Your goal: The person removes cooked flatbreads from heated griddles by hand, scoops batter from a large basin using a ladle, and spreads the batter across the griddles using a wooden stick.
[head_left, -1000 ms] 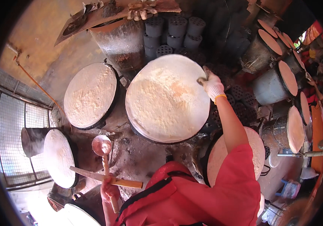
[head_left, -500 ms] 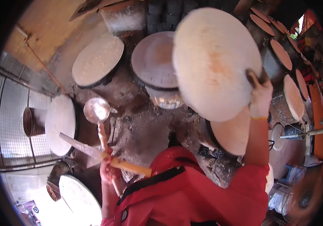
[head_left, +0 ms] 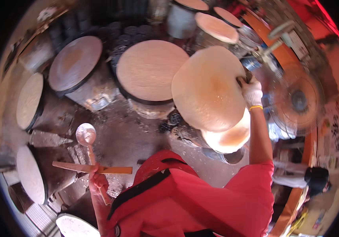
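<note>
My right hand (head_left: pixel 252 93), in a white glove, is closed on the edge of a large, thin, round pancake (head_left: pixel 209 89) with a browned middle. The pancake hangs over pale, browned pancakes (head_left: pixel 232 136), partly hiding them. Lower left, my left hand (head_left: pixel 97 179) grips a ladle (head_left: pixel 85 134) and a flat wooden spatula (head_left: pixel 116 170) together, crossed over each other. The ladle's whitish bowl points away from me. Left of the held pancake, a round griddle (head_left: pixel 151 71) on a drum stove bears a pale layer that covers its top.
More round griddles on drums stand around me: a brownish one (head_left: pixel 75 63), pale ones at left (head_left: pixel 30 102), and several at the far side (head_left: pixel 217 27). A round caged fan (head_left: pixel 298 100) is at right. Beyond an orange edge (head_left: pixel 296 209) is another person (head_left: pixel 316 179).
My view has turned to the right. My right hand has carried the pancake from over the griddles to above the pale pancakes. The left hand keeps both tools.
</note>
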A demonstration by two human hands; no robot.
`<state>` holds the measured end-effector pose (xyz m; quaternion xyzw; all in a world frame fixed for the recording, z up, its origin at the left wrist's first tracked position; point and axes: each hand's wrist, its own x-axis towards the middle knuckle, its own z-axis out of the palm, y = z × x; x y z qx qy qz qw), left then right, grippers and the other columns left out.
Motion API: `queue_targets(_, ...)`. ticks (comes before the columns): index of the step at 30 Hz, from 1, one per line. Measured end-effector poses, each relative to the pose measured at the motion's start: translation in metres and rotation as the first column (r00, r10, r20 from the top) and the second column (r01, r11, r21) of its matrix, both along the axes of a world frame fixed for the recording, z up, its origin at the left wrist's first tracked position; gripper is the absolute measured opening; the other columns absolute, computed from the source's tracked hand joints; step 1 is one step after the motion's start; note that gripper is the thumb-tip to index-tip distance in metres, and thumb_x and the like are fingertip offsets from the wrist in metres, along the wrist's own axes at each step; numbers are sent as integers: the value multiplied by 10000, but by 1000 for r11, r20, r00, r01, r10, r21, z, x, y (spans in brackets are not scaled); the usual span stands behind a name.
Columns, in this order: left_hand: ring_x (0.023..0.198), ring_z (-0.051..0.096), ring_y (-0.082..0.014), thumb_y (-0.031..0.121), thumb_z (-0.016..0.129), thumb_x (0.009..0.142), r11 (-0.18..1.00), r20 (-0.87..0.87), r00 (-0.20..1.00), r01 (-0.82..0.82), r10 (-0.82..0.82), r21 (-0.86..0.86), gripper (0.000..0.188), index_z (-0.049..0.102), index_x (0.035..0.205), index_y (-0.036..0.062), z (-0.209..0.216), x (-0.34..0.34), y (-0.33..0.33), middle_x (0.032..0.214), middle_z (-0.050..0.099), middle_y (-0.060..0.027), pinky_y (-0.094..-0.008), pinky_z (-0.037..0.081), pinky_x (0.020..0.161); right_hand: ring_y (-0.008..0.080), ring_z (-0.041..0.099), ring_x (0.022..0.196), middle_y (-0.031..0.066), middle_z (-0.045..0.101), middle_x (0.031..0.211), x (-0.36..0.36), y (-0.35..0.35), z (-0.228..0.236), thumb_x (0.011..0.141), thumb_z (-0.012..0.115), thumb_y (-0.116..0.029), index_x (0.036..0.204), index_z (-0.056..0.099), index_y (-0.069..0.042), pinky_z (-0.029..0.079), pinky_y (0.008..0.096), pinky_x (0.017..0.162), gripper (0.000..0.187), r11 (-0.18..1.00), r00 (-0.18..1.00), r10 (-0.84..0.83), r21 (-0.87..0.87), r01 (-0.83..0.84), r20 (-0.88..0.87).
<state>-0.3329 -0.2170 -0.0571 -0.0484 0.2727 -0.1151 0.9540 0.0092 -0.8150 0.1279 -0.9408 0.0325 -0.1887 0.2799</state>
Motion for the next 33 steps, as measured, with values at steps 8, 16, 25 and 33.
queue_targets(8, 406, 386, -88, 260, 380, 1087, 982, -8, 982, 188, -188, -10, 329, 641, 1035, 66, -14, 48, -125, 522, 334, 61, -235, 312, 345, 169, 479, 596, 15, 410, 683, -132, -94, -67, 940, 558, -221, 1105, 681, -199, 355, 320, 414, 207, 17, 873, 233, -899, 437, 429)
queue_targets(16, 383, 332, -65, 261, 388, 1078, 976, -68, 973, 219, -219, -17, 318, 633, 1094, 59, -10, 88, -281, 512, 288, 81, -233, 302, 354, 256, 657, 969, 69, 664, 1025, -212, -188, -199, 875, 511, -110, 1086, 650, -112, 484, 440, 944, 252, 841, 928, 314, -396, -369, -199)
queue_targets(25, 384, 382, -62, 211, 378, 1076, 989, 5, 991, 136, -136, -50, 302, 569, 1248, 51, 0, 78, -372, 490, 314, 67, -223, 334, 357, 284, 612, 1076, 85, 643, 1116, -208, -241, -222, 760, 676, -122, 1101, 658, -104, 419, 523, 1008, 343, 792, 853, 461, -320, -520, -244)
queue_targets(33, 352, 351, -52, 208, 413, 1073, 988, 56, 994, -86, 94, -127, 307, 428, 785, 103, 1, -24, -371, 480, 325, 58, -227, 278, 322, 360, 491, 1249, 119, 593, 1274, -227, -166, -209, 777, 722, -197, 1166, 661, -170, 308, 595, 1105, 395, 627, 670, 694, -235, -742, -263)
